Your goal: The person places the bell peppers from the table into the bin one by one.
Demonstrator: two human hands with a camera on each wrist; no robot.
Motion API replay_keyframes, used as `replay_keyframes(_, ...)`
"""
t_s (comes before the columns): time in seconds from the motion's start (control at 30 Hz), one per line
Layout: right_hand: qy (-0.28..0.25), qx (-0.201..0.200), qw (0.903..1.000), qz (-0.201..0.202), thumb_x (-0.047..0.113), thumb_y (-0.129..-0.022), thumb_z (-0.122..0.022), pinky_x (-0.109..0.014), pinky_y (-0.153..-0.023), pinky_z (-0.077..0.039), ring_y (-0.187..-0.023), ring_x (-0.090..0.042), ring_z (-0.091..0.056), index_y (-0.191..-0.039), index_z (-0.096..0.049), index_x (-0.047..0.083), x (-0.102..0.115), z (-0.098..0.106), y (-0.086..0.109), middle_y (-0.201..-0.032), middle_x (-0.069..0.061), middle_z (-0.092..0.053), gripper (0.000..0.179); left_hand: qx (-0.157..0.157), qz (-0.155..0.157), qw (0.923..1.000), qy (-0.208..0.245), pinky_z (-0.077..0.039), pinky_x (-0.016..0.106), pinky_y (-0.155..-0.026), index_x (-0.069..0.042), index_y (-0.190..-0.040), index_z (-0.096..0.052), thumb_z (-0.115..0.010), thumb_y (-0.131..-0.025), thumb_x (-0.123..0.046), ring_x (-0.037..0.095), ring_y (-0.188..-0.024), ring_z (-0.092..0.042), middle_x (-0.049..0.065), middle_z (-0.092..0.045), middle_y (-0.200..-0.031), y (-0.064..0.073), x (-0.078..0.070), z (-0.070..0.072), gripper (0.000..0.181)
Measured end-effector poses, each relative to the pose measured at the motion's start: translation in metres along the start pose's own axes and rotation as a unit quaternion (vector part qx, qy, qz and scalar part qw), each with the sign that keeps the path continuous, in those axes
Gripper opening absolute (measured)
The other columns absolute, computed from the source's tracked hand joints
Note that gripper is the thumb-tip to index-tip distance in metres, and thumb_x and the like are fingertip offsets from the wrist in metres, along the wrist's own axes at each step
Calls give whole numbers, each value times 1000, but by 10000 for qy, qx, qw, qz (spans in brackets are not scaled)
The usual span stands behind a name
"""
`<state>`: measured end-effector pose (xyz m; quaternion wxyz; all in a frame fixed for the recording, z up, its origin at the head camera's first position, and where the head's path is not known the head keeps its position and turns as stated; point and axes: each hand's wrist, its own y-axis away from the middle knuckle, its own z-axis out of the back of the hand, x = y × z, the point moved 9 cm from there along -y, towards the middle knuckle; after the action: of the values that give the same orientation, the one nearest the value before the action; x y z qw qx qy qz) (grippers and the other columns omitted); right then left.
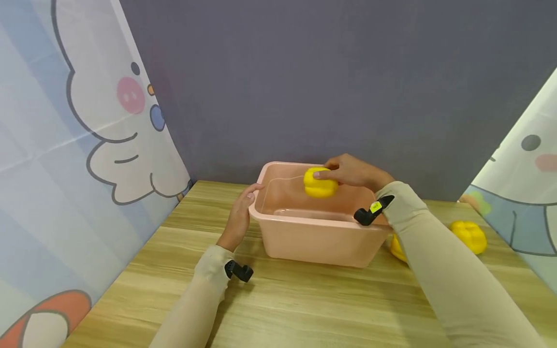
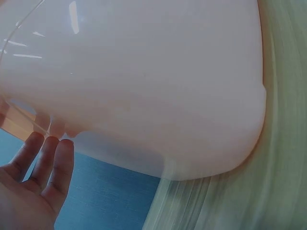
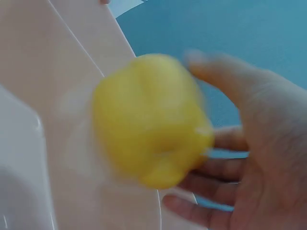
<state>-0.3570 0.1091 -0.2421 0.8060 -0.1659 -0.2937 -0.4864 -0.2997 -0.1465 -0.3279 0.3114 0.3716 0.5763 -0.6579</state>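
Observation:
A pinkish plastic tub stands on the wooden table. Over its opening my right hand holds a yellow bell pepper, with the thumb on the near side. In the right wrist view this pepper is blurred, and the fingers lie behind it. My left hand grips the tub's left rim, one digit reaching over the edge. Fingertips touch the tub's outer wall in the left wrist view; the thumb is hidden there. What the tub's near wall covers cannot be seen.
Right of the tub lie another yellow bell pepper and a yellow item, mostly hidden by my right forearm. A dark grey wall rises behind the table. Cartoon-printed curtains hang at both sides.

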Motion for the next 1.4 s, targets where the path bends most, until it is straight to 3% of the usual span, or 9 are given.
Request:
replay_keyframes(0.17,-392,-477,9981,87,39,-99,-61,-46,-93,-51,-110,-34,-60,-120,-66,3,3,11,2,-117,-17,-65,42,-60,-66,9999,78,-31,45,-109,0,-139,-52,-36,-108,-25,24,-134,-41,15,-47,-146,1,0,0,43)
replay_keyframes(0.5,-483,-691,9963,149,37,-101,-60,-46,-89,-53,-105,-30,-63,-117,-66,1,1,26,21,-114,-20,-66,40,-34,-99,9998,147,-38,39,-103,1,-138,-52,-38,-107,-30,26,-128,-46,16,-49,-143,0,1,2,46)
replay_keyframes(0.83,-523,-776,9956,72,39,-101,-59,-42,-91,-53,-108,-29,-63,-121,-65,3,1,37,42,-114,-12,-67,42,-88,-79,9999,-62,-43,28,-99,1,-139,-52,-36,-108,-31,28,-127,-47,16,-49,-144,1,1,14,47)
replay_keyframes(1.2,-745,-1247,9892,203,42,-101,-57,-34,-82,-56,-102,-28,-66,-120,-66,2,-10,46,73,-111,-11,-70,45,-140,-71,9999,60,-45,24,-94,5,-139,-48,-35,-107,-31,44,-125,-44,24,-46,-144,1,0,22,50)
replay_keyframes(1.4,-612,-1749,9825,162,44,-101,-55,-30,-79,-56,-100,-26,-66,-119,-67,5,-15,49,101,-110,-8,-71,45,-198,-95,9998,0,-45,25,-95,3,-138,-51,-37,-107,-33,35,-125,-48,22,-48,-143,3,1,23,49)
